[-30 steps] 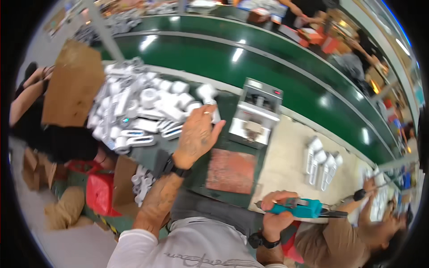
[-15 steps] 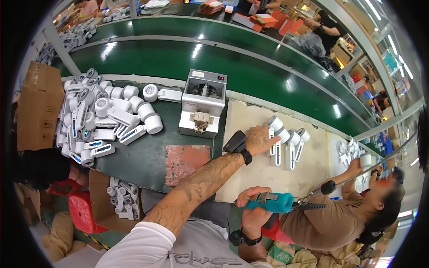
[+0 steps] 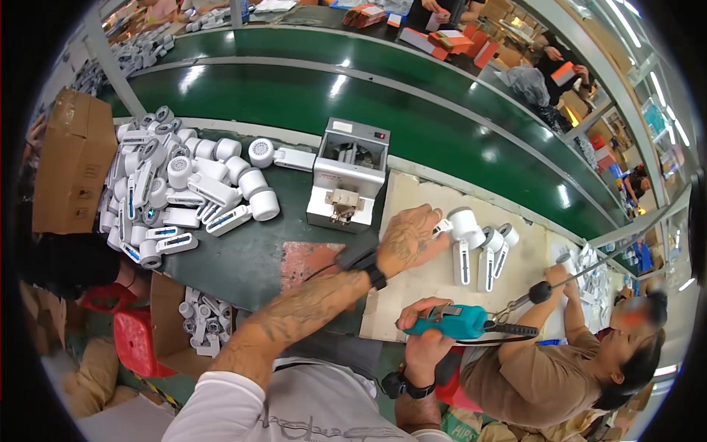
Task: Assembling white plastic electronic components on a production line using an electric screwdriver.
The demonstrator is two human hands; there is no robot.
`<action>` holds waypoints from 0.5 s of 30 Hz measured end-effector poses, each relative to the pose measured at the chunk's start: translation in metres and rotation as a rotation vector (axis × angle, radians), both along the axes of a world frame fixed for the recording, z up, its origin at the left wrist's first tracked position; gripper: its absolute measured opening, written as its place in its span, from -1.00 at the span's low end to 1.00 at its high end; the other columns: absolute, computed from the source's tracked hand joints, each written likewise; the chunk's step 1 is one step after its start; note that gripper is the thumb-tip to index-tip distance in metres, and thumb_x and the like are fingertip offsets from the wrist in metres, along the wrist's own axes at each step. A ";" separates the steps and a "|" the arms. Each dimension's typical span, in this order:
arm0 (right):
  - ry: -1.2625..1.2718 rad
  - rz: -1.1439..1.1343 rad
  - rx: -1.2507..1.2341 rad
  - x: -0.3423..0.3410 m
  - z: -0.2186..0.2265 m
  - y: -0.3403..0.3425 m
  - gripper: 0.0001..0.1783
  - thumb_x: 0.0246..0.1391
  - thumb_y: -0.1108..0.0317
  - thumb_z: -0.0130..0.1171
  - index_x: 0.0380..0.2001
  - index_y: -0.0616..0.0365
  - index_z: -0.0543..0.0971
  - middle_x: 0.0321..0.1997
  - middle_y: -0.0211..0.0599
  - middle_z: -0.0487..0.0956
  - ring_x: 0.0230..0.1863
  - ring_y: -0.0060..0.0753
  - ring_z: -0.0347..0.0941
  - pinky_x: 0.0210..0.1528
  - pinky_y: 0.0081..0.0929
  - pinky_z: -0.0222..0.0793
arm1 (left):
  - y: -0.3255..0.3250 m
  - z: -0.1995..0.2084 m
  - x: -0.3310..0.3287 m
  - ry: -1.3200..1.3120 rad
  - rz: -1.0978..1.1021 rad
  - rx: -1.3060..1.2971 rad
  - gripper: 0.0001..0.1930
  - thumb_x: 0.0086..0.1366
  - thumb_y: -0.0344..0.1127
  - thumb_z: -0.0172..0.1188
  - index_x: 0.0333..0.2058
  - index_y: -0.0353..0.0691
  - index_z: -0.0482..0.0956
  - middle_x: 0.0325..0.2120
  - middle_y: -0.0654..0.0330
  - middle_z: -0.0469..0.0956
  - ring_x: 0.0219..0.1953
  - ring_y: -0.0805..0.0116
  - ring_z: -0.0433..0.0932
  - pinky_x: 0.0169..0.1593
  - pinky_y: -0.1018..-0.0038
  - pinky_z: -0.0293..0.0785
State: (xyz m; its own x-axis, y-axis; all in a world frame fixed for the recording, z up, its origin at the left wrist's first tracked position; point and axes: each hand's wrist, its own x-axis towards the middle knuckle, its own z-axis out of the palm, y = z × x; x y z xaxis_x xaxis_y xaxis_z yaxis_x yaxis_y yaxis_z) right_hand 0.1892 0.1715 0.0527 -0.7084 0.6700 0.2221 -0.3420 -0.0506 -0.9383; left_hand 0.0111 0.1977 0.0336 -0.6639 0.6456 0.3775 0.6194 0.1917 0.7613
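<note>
My left hand [image 3: 412, 237] is closed on the flat handle of a white handheld device [image 3: 462, 218], which looks like a small fan with a drum-shaped head. Its fingers cover part of that handle. Just right of it, more such white devices [image 3: 486, 267] lie side by side on a beige board [image 3: 401, 283], handles toward me. Nearer my body, my right hand [image 3: 428, 340] grips a teal electric screwdriver [image 3: 451, 322] lying sideways, its cord end to the right. A metal hook and a cable suspend the tool. The screwdriver is apart from the devices.
A grey-white machine [image 3: 350, 177] stands behind my left forearm, next to a worn red plate [image 3: 305, 261]. White devices are piled [image 3: 184, 191] at the left, beside a cardboard box [image 3: 74, 166]. A green conveyor [image 3: 434, 136] runs behind. A co-worker [image 3: 552, 376] sits close at right.
My left hand has drawn left and slightly nearer, tilting the leftmost device's handle away from the others. My right hand keeps the screwdriver almost in place. The view has shifted a little.
</note>
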 end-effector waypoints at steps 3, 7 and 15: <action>-0.020 -0.022 0.003 -0.008 0.001 0.002 -0.16 -0.05 -0.42 0.19 -0.23 0.28 0.38 -0.58 -0.33 0.36 -0.58 -0.39 0.34 -0.52 -0.48 0.27 | -0.059 0.008 0.004 0.059 -0.100 0.045 -0.72 0.17 -0.13 0.20 -0.34 -0.26 0.51 -0.40 0.08 0.54 -0.34 -0.03 0.57 -0.25 0.11 0.49; -0.007 0.071 -0.038 -0.027 0.020 -0.003 -0.17 -0.01 -0.44 0.15 -0.20 0.24 0.37 -0.60 -0.36 0.33 -0.57 -0.42 0.33 -0.51 -0.47 0.26 | -0.142 0.003 -0.006 -0.090 -0.168 -0.032 -0.80 0.18 -0.24 0.22 -0.34 -0.25 0.53 -0.41 0.05 0.53 -0.28 -0.03 0.56 -0.17 0.17 0.48; 0.118 0.168 -0.024 -0.126 0.026 -0.005 -0.22 0.02 -0.38 0.18 -0.21 0.23 0.38 -0.60 -0.38 0.35 -0.58 -0.46 0.31 -0.51 -0.47 0.26 | -0.191 -0.026 -0.031 0.112 -0.118 -0.165 -0.74 0.23 -0.22 0.19 -0.13 -0.13 0.61 -0.28 0.18 0.48 -0.10 0.16 0.41 0.05 0.25 0.32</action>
State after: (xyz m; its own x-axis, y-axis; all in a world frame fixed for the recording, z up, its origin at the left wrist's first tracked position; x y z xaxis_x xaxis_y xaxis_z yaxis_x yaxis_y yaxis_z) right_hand 0.0633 0.1665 0.0785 -0.7808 0.5503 0.2958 -0.4345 -0.1381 -0.8900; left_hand -0.0203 0.0064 0.0079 -0.5399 0.7756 0.3270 0.7236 0.2292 0.6510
